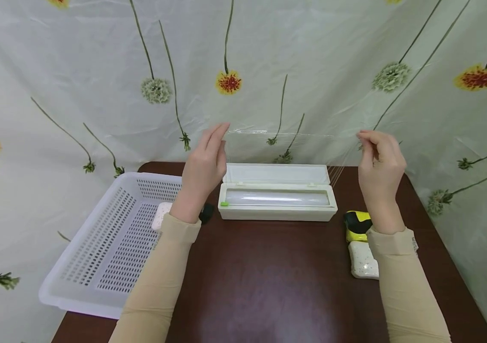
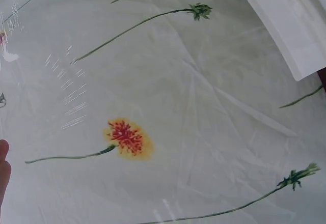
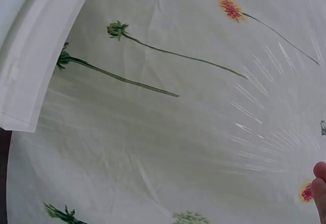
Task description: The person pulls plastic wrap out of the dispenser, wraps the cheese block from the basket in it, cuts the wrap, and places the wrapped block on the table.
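Observation:
A sheet of clear cling film [image 1: 286,135] stretches between my two raised hands, behind and above an open white cling film box [image 1: 277,214]. My left hand [image 1: 202,166] pinches the film's left upper corner, and my right hand [image 1: 382,159] pinches the right one. Creases in the film [image 2: 74,102] shine in the left wrist view, where only the fingertips [image 2: 4,170] show at the edge. Similar creases fan out from the right fingertips [image 3: 320,180] in the right wrist view. The box lid [image 1: 275,174] is raised, and a roll [image 1: 277,197] shows through its window.
On the left stands a white perforated basket [image 1: 86,238] with a white item [image 1: 162,214] in it, partly behind my wrist. A dark object [image 1: 206,213] lies beside the basket. Near my right forearm are a yellow-and-black item [image 1: 356,224] and a white speckled one [image 1: 363,261]. A flowered curtain [image 1: 312,57] hangs behind the brown table [image 1: 269,286].

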### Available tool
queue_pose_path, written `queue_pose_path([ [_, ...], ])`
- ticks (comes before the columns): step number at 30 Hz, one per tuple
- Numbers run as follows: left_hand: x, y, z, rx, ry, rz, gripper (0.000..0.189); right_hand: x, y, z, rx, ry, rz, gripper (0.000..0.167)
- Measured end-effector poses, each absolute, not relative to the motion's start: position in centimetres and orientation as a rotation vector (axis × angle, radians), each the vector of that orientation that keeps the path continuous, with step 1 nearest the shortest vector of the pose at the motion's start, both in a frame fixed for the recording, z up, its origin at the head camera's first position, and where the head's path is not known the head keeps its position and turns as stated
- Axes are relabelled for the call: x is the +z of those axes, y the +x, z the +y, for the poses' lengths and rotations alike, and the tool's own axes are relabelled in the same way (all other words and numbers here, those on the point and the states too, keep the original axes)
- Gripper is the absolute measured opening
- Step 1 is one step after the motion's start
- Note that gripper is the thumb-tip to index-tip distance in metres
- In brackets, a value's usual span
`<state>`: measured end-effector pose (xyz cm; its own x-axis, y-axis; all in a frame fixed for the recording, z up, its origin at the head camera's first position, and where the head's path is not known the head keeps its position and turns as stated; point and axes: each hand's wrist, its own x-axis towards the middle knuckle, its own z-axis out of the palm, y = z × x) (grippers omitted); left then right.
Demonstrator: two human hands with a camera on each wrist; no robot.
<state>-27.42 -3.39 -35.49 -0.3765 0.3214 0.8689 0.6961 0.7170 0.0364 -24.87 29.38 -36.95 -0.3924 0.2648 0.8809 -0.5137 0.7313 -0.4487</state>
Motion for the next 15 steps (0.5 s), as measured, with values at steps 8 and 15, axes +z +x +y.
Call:
queue_pose_path([
  [8,-33.4,-26.1,-3.5,-0.579,-0.804,-1.867,0.037,-34.0,-23.8,29.3,0.889,0.167,-1.659,0.021],
  [15,-31.7,-25.4,-3.6,-0.621,-0.824,-1.819,0.036,-32.0,-22.9,29.0,0.924,0.159,-1.569,0.022],
])
